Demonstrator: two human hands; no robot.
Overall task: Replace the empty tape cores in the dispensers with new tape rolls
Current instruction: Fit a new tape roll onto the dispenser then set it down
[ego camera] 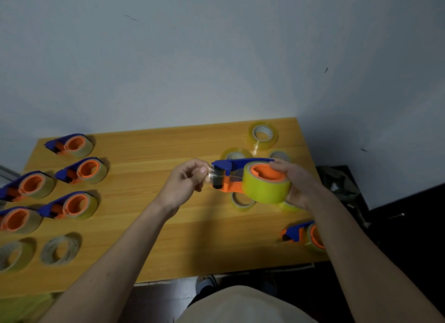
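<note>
1. The right hand (297, 183) is gripping the new tape roll (266, 186), seated on the orange hub of the blue and orange dispenser (237, 175), and is holding the whole unit up above the middle of the worktop (149, 159).

2. The left hand (186, 180) is pinching the loose clear tape end (211, 172) between thumb and fingertips, just at the dispenser's left tip.

3. The dispenser's long axis is running left to right: roll on the right, black roller and cutter end on the left, pointing toward the left hand.

4. So the tape end is lying immediately right of the left hand, touching it, and this hand is by far the nearer one to the cutter. The likely next move, as I judge it, is drawing the tape leftward along that axis over the roller, while the right hand is steadying the roll.

5. Risk: the clear strip could be folding onto itself or sticking to the fingers.

6. Already loaded dispensers (81, 169) are lying in a group at the left; spare rolls (263, 135) are sitting far right, and another dispenser (304, 234) is lying near right, by the edge.
</note>
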